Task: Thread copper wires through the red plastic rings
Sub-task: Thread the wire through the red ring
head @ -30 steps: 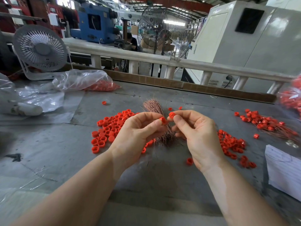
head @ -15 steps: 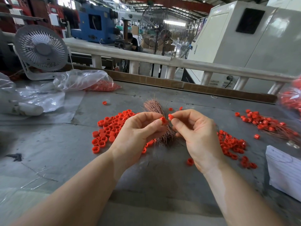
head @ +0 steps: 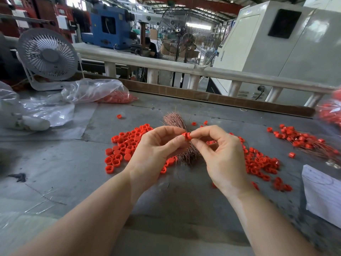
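Observation:
My left hand [head: 156, 146] and my right hand [head: 221, 154] meet above the table, each pinching a red ring [head: 186, 136] between thumb and forefinger; the two rings touch side by side. No wire shows between the fingers. A bundle of copper wires [head: 175, 120] lies on the table behind and under my hands. A pile of loose red rings [head: 125, 145] lies to the left, another pile of red rings [head: 262, 163] to the right. Rings with wires through them [head: 302, 139] lie at the far right.
A clear plastic bag with red rings [head: 103, 93] lies at the back left beside a white desk fan [head: 48, 56]. White paper [head: 323, 193] sits at the right edge. A wooden strip [head: 203, 95] and a rail border the table's far side.
My hands have closed together: the two rings, apart a second ago, now touch. Both hands stayed at about the same height over the wire bundle.

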A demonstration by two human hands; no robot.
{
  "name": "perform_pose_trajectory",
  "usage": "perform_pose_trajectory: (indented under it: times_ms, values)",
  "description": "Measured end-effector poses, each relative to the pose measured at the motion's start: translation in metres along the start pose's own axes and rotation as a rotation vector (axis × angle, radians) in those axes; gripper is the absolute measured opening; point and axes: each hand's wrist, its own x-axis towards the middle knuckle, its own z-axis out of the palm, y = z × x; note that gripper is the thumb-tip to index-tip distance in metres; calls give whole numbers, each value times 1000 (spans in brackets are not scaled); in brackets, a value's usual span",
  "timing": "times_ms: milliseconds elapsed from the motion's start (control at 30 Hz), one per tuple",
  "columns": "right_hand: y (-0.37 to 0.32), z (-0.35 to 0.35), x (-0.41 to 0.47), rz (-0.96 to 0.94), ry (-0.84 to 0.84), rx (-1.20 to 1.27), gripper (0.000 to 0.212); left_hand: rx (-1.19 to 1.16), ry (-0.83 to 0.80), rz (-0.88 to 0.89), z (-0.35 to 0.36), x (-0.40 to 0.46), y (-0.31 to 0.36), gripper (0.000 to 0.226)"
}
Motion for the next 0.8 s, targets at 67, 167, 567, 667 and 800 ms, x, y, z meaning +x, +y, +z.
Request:
perform_pose_trajectory:
  times_ms: [67,167,567,667,800]
  values:
    - [0,0,0,-9,3,-1,26,17,-2,10,0,0,0,25]
    - [0,1,-1,-31,5,-4,23,25,-8,23,0,-1,0,24]
    - [0,0,0,-74,-8,-17,17,34,-11,19,0,0,0,15]
    - [-1,-1,-1,-83,-12,-8,16,42,-16,11,0,0,0,14]
    - [-1,0,-1,-78,-9,16,16,26,-20,5,0,0,0,18]
